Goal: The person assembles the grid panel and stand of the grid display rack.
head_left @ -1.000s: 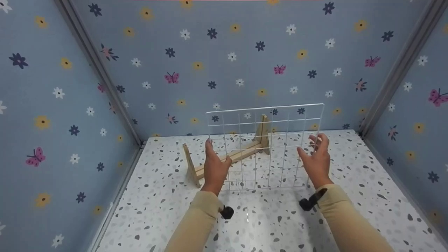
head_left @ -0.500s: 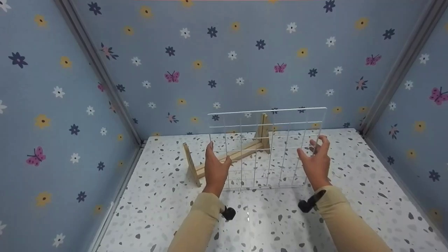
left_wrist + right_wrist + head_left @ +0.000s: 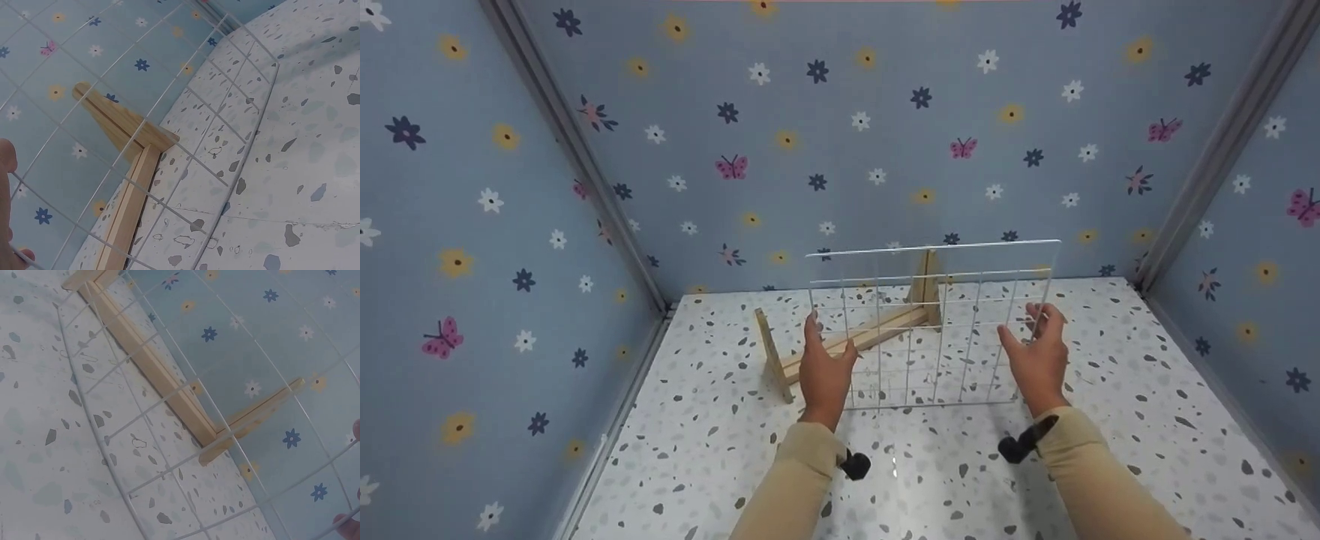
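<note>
A white wire grid panel [image 3: 911,328] stands up steeply, its bottom edge close to the speckled surface. My left hand [image 3: 825,375] holds its left side wire, and my right hand [image 3: 1039,360] grips the right side wire. Behind the mesh is a wooden stand [image 3: 877,330], a grooved bar with an upright piece at each end, set at a slant. Through the wires, the left wrist view shows the stand's far upright [image 3: 126,124]; the right wrist view shows its bar [image 3: 152,371]. Only some fingertips [image 3: 7,154] appear at the edges of the wrist views.
The speckled white tabletop [image 3: 945,487] is enclosed by blue flowered panels [image 3: 885,97] at the back and both sides. Grey metal posts [image 3: 577,150] run up the corners. The stand's far end is close to the back panel.
The grid panel's top edge has come down in the head view while its bottom edge stays near the same place. Both hands keep hold of it; the wooden stand has not moved.
</note>
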A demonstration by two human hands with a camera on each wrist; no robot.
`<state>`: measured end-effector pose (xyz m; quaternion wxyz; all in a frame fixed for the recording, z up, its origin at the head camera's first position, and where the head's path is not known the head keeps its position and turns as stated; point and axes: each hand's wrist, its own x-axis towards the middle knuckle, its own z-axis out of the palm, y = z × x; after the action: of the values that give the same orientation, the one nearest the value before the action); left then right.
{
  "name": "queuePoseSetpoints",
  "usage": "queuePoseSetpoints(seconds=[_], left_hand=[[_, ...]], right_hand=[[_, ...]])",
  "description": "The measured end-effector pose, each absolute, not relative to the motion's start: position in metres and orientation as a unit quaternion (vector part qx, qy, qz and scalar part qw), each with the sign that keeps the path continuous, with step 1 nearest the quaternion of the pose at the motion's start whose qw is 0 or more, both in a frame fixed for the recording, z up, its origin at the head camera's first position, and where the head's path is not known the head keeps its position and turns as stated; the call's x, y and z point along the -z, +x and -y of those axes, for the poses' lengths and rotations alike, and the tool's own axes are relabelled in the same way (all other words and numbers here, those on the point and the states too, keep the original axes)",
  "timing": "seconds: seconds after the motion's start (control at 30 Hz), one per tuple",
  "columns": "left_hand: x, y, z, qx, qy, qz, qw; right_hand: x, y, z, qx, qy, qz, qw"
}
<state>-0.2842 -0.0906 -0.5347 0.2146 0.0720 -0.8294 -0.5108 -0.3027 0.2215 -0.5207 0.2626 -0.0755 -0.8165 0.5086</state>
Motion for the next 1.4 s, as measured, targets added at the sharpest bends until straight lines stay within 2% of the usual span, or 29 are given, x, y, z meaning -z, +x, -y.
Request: queuePoseSetpoints(seconds=[0.43,0.73,1.2,1.4], left_hand=[[0.54,-0.283,0.089,0.527,0.08,0.821,0.204],[0.538,-0.286,0.09,0.528,0.093,0.82,0.2],[0.538,-0.284,0.088,0.536,0.089,0.819,0.185],[0.539,-0.283,0.087,0.536,0.097,0.819,0.179]], right_hand=[[0.52,-0.293,-0.217,-0.523,-0.091,0.808,0.255],[0.538,-0.274,-0.189,-0.512,-0.093,0.783,0.34],[0.546,-0.26,-0.137,-0.566,-0.042,0.79,0.232],[0.547,-0.265,-0.123,-0.567,-0.021,0.792,0.226]])
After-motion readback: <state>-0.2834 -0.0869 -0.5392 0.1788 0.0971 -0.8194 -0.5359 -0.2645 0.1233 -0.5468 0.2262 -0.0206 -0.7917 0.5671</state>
